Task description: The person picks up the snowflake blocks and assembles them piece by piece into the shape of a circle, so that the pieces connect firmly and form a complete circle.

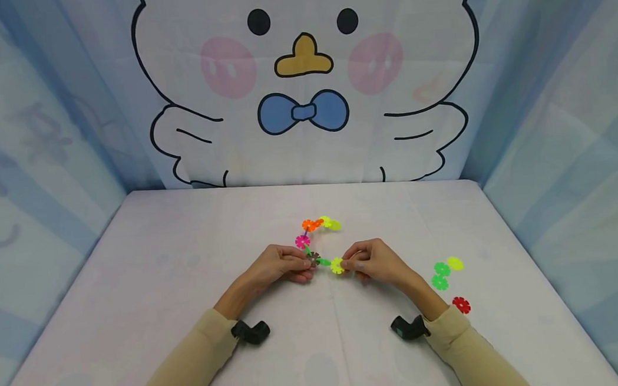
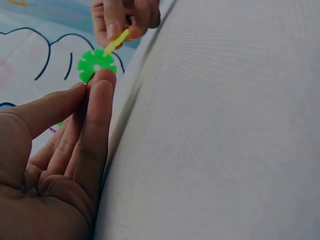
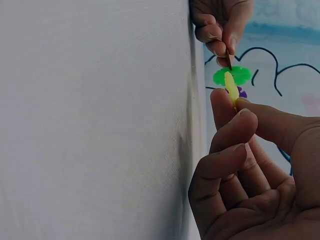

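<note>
My left hand (image 1: 281,265) pinches a brown notched flower disc (image 1: 314,256) between thumb and fingertips. A green flower disc (image 2: 90,64) sticks out from its edge toward the right. Between the thumb and fingers of my right hand (image 1: 378,262) is a yellow flower disc (image 1: 337,266), its edge touching or very close to the green one; whether they interlock I cannot tell. From the brown disc a curved chain runs away from me, through a pink disc (image 1: 302,242) and an orange disc (image 1: 308,225), to yellow discs (image 1: 334,224) at its far end.
Right of my right hand, two green discs (image 1: 440,276) and a loose yellow disc (image 1: 455,263) lie on the white table (image 1: 184,236). A red disc (image 1: 461,305) lies nearer, beside the right sleeve (image 1: 455,331). A printed cloth backdrop (image 1: 307,157) stands behind the table.
</note>
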`<state>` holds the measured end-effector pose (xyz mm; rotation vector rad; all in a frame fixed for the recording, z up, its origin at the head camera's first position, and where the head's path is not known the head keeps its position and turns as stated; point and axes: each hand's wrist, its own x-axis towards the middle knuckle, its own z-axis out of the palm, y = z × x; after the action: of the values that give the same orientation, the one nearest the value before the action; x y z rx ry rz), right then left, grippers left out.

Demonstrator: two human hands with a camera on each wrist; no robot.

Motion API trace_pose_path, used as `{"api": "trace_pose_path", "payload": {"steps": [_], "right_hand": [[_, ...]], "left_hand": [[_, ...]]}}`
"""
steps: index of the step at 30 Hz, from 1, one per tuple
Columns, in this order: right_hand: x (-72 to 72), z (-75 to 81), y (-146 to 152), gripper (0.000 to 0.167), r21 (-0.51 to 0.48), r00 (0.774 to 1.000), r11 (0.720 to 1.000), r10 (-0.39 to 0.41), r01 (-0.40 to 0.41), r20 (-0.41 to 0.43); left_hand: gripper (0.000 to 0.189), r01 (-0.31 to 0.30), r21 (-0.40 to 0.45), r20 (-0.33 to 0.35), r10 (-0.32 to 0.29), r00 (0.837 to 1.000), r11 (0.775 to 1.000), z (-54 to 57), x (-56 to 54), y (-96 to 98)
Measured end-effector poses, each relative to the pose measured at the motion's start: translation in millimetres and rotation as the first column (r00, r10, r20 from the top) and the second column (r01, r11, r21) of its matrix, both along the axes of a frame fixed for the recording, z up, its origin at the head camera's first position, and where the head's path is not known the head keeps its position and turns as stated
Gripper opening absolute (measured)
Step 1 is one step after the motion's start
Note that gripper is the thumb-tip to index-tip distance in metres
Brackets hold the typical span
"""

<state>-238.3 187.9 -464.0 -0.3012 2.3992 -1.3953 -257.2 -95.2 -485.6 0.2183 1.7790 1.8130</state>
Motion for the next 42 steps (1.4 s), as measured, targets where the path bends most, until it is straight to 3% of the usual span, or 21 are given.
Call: {"api": "trace_pose_path", "payload": {"steps": [10, 25, 33, 42], "right_hand": [[-0.3, 0.7, -1.8, 0.021, -0.029, 0.999, 0.999, 0.028, -0.028, 0.024], [0.3, 0.5, -9.2, 0.017, -0.054, 0.998, 0.998, 0.047, -0.045, 0.035], [-0.7, -0.5, -12.5, 0.016, -0.079, 0.998, 0.995, 0.061, -0.059, 0.024], [0.3, -1.0, -14.7, 0.016, -0.12, 0.999, 0.992, 0.031, -0.027, 0.029]], "left_hand": [[0.021, -0.01, 0.017, 0.001, 0.01, 1.0, 1.0, -0.5, -0.4, 1.5], [0.015, -0.049, -0.008, 0.014, 0.049, 0.999, 0.999, 0.5, 1.0, 3.1], [0.016, -0.042, -0.01, -0.022, 0.041, 0.999, 0.999, -1.7, 1.0, 3.2], [0.015, -0.056, 0.01, -0.006, 0.056, 0.998, 0.998, -1.5, 2.1, 3.8]]}}
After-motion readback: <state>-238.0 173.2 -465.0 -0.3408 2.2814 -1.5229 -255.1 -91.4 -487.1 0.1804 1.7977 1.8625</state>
